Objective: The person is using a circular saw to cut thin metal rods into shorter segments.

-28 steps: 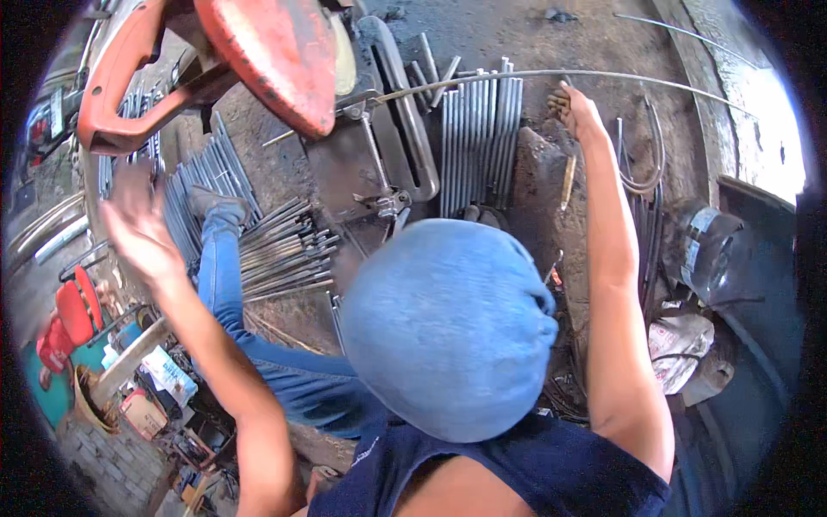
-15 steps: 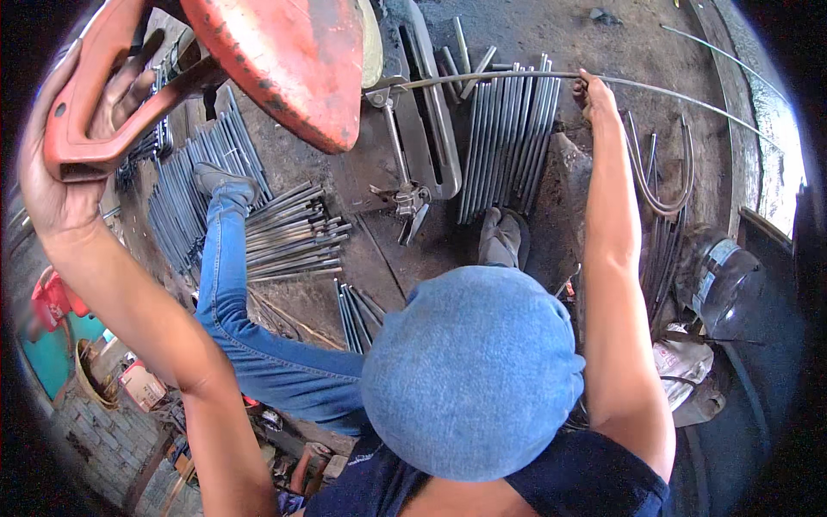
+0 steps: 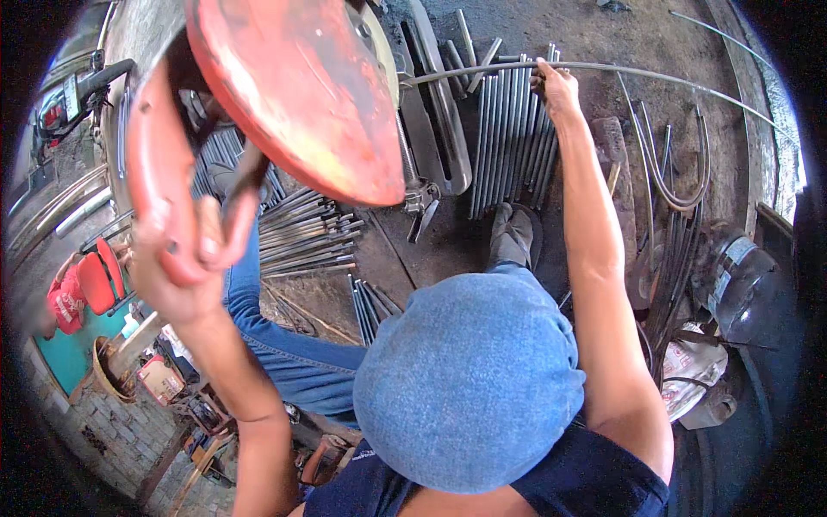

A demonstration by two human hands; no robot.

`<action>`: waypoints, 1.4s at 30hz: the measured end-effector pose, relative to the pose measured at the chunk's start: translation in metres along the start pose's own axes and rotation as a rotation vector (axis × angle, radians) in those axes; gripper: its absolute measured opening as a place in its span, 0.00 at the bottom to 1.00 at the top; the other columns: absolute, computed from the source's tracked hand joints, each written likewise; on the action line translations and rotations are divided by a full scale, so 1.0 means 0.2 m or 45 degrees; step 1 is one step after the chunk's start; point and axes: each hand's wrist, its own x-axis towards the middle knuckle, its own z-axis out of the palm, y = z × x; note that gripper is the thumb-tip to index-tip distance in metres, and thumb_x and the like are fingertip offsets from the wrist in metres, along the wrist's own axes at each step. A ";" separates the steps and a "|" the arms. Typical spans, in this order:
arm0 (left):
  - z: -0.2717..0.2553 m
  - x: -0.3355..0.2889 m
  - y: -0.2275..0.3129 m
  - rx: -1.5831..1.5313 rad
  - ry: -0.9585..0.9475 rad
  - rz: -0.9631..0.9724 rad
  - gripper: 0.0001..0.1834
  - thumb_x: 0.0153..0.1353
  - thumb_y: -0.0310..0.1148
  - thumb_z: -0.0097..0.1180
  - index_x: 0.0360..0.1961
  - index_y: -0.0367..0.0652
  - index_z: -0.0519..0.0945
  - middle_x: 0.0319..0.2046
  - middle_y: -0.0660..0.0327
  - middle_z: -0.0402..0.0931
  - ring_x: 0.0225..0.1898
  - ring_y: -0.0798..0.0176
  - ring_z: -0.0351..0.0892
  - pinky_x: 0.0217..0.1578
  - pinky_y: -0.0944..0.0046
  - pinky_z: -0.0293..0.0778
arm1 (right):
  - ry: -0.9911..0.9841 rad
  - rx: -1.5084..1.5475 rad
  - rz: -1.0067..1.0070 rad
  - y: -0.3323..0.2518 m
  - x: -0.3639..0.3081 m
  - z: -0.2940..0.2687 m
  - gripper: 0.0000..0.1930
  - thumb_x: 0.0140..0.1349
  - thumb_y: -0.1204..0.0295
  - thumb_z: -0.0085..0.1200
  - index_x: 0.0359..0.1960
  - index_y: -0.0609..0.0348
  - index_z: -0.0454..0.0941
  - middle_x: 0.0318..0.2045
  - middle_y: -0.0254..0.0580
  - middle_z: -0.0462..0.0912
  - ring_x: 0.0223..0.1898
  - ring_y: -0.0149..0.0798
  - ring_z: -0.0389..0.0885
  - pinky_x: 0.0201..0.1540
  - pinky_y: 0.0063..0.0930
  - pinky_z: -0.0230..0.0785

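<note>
My left hand (image 3: 177,289) is wrapped round the lower end of the red loop handle (image 3: 159,138) of a cut-off saw; hand and handle are a little blurred. The saw's worn red guard (image 3: 297,95) fills the upper left and hides most of the cutting area. My right hand (image 3: 556,86) pinches a long thin metal rod (image 3: 663,77) above a row of cut rods. One end of that rod reaches the guard's right edge, and the other curves off to the far right. Below the guard, a metal clamp handle (image 3: 422,200) partly shows.
Cut metal rods (image 3: 508,142) lie beside my foot, with another pile (image 3: 301,233) further left. U-bent rods (image 3: 689,194), a clear plastic bottle (image 3: 736,280) and a white sack (image 3: 693,366) are at the right. A person in red (image 3: 65,302) is at the far left.
The saw handle and guard have swung down and to the right in the picture, my left hand with them. My right hand has shifted left along the rod. The view has turned slightly.
</note>
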 end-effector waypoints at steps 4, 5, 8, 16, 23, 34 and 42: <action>0.01 -0.09 -0.30 0.227 0.010 0.115 0.51 0.51 0.39 0.47 0.73 0.55 0.32 0.21 0.47 0.71 0.20 0.62 0.73 0.35 0.57 0.79 | -0.066 0.095 0.022 0.03 -0.05 0.06 0.08 0.64 0.70 0.56 0.36 0.63 0.77 0.30 0.38 0.81 0.28 0.33 0.82 0.33 0.26 0.78; 0.02 -0.10 -0.36 0.299 -0.048 0.168 0.53 0.49 0.37 0.48 0.73 0.55 0.31 0.22 0.44 0.73 0.18 0.64 0.72 0.31 0.59 0.79 | -0.043 0.071 0.017 0.04 -0.05 0.07 0.08 0.64 0.70 0.56 0.37 0.64 0.76 0.31 0.39 0.81 0.30 0.34 0.82 0.34 0.28 0.79; 0.02 -0.12 -0.47 0.402 -0.033 0.248 0.44 0.51 0.38 0.48 0.66 0.50 0.39 0.22 0.47 0.73 0.18 0.64 0.72 0.30 0.60 0.77 | -0.076 0.165 -0.008 0.03 -0.07 0.08 0.08 0.64 0.72 0.55 0.36 0.66 0.76 0.33 0.42 0.81 0.33 0.37 0.83 0.37 0.29 0.80; -0.03 -0.18 -0.66 0.534 0.087 0.309 0.24 0.56 0.39 0.51 0.48 0.37 0.60 0.21 0.54 0.74 0.19 0.64 0.72 0.27 0.62 0.73 | -0.073 0.302 -0.019 0.04 -0.10 0.10 0.11 0.64 0.73 0.55 0.38 0.74 0.74 0.33 0.49 0.80 0.32 0.40 0.83 0.38 0.29 0.82; -0.10 -0.19 -0.83 0.474 -0.002 0.220 0.15 0.58 0.40 0.52 0.31 0.35 0.73 0.18 0.59 0.72 0.21 0.65 0.72 0.26 0.66 0.69 | -0.102 0.345 -0.057 0.06 -0.10 0.10 0.10 0.65 0.73 0.54 0.37 0.72 0.74 0.34 0.49 0.79 0.33 0.39 0.83 0.39 0.29 0.83; -0.05 -0.18 -0.78 0.481 0.037 0.178 0.11 0.56 0.35 0.52 0.29 0.36 0.71 0.18 0.60 0.70 0.22 0.65 0.71 0.26 0.65 0.68 | -0.182 0.275 -0.040 0.13 -0.12 0.20 0.11 0.65 0.73 0.54 0.39 0.72 0.73 0.36 0.50 0.80 0.37 0.42 0.83 0.43 0.33 0.82; -0.03 -0.21 -0.79 0.390 0.203 0.103 0.06 0.56 0.28 0.49 0.29 0.35 0.69 0.17 0.60 0.69 0.18 0.66 0.69 0.23 0.67 0.67 | -0.161 0.317 -0.044 0.16 -0.11 0.20 0.10 0.65 0.73 0.54 0.39 0.71 0.73 0.35 0.50 0.81 0.35 0.41 0.84 0.43 0.33 0.82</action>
